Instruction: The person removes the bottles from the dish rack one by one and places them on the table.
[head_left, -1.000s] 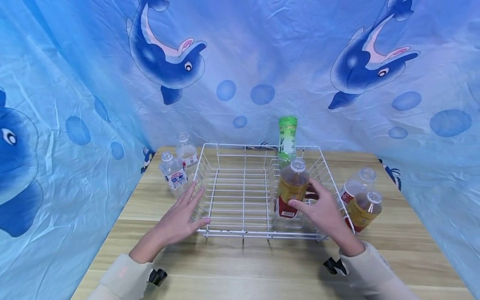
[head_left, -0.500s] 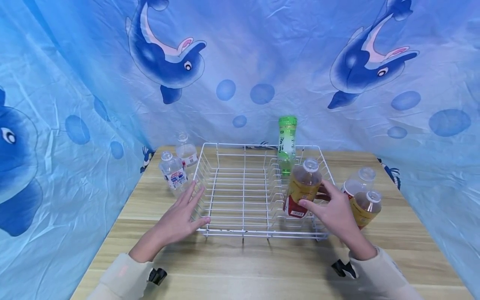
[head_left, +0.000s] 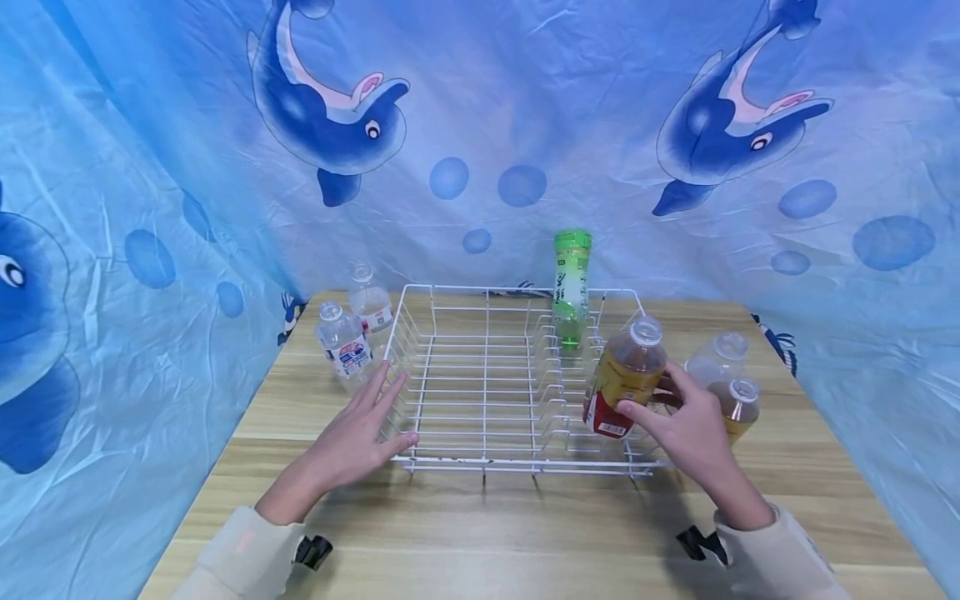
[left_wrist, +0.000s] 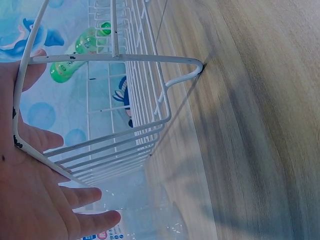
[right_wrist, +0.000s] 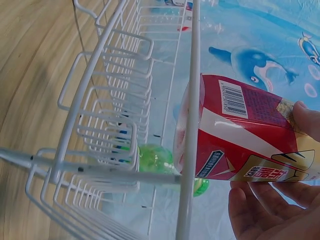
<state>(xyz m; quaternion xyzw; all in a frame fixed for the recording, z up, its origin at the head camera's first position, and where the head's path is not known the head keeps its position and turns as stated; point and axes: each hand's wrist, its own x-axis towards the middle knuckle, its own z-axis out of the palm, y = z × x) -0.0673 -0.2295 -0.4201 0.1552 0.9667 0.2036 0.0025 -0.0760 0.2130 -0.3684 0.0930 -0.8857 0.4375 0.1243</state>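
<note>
My right hand (head_left: 686, 412) grips an uncapped plastic bottle (head_left: 628, 375) with a red and yellow label, fingers on one side and thumb on the other. The bottle leans slightly over the right part of a white wire dish rack (head_left: 486, 461). In the right wrist view its base (right_wrist: 187, 130) shows just behind a rack bar; I cannot tell whether it touches the wires. My left hand (head_left: 345, 437) rests at the rack's left front corner, fingers spread and fairly straight outside the left wall, thumb over the rim. A green bottle (head_left: 572, 283) stands upside down in the rack's back right.
Two clear bottles, a nearer one (head_left: 345, 337) and a farther one (head_left: 371, 302), stand left of the rack. To its right are a clear bottle (head_left: 717, 358) and a brownish bottle (head_left: 738, 404), partly hidden by my hand. Dolphin-print cloth (head_left: 480, 125) hangs behind the wooden table (head_left: 487, 533).
My right hand has carried the red and yellow bottle to the right, away from the green bottle and toward the rack's right wall. My left hand has stayed in place.
</note>
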